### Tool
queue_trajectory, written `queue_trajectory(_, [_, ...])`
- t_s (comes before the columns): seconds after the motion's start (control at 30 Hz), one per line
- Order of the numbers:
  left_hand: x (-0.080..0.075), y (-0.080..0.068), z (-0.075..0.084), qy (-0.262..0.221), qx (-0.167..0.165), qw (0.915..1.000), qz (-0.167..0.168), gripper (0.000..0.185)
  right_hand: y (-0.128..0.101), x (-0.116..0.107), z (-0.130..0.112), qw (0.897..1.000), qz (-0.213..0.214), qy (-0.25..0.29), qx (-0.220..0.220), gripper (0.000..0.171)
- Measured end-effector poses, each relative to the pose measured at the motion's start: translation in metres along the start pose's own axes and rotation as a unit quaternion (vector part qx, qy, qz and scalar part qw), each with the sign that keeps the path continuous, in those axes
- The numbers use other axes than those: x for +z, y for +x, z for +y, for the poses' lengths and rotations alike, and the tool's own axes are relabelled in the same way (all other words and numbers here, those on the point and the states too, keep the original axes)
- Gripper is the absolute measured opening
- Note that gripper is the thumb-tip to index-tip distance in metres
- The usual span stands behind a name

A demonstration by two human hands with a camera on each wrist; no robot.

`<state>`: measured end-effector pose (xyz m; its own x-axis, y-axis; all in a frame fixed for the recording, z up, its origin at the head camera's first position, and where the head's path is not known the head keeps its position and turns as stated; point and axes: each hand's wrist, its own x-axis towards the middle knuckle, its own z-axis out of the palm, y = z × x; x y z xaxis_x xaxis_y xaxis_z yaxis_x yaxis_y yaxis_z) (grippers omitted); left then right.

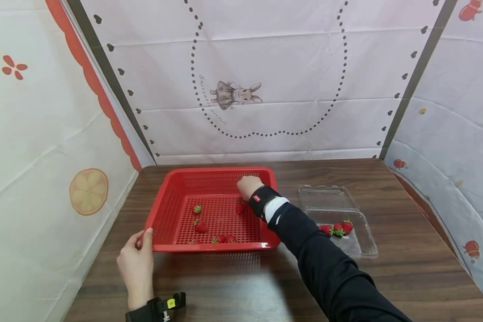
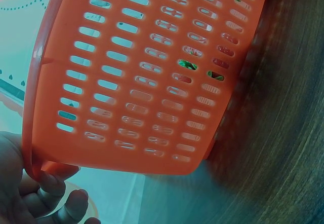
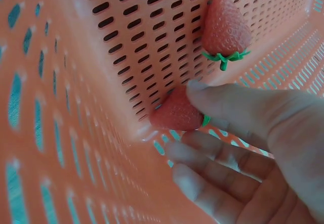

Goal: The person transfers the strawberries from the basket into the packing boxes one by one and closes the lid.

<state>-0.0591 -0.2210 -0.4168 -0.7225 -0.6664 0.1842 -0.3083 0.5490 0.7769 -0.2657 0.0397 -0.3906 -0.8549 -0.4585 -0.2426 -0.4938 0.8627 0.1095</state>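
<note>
A red perforated basket (image 1: 215, 246) stands on the wooden table, tipped up at its near-left corner. My left hand (image 1: 144, 238) grips that corner's rim, thumb on top and fingers (image 2: 48, 191) curled beneath the basket (image 2: 152, 82). My right hand (image 1: 247, 185) reaches into the basket's far right part. In the right wrist view my right hand (image 3: 183, 120) pinches a strawberry (image 3: 172, 113) between thumb and forefinger, against the basket's wall. A second strawberry (image 3: 225, 31) lies just beyond it. Several more strawberries (image 1: 200, 226) lie loose on the basket floor.
An open clear plastic clamshell box (image 1: 366, 243) sits right of the basket, with a few strawberries (image 1: 338, 229) inside and its lid (image 1: 326, 197) folded back. Printed cloth walls close in the table's back and sides. The table (image 1: 233, 286) runs toward me.
</note>
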Motion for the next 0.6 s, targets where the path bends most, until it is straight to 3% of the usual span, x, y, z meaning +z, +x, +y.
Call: queue_trajectory(0.6, [0.0004,0.0050,0.0034,0.003,-0.005,1.0000,-0.003,0.055,0.0097,0.0020,-0.0063,0.999,-0.005,-0.044,0.017,0.020])
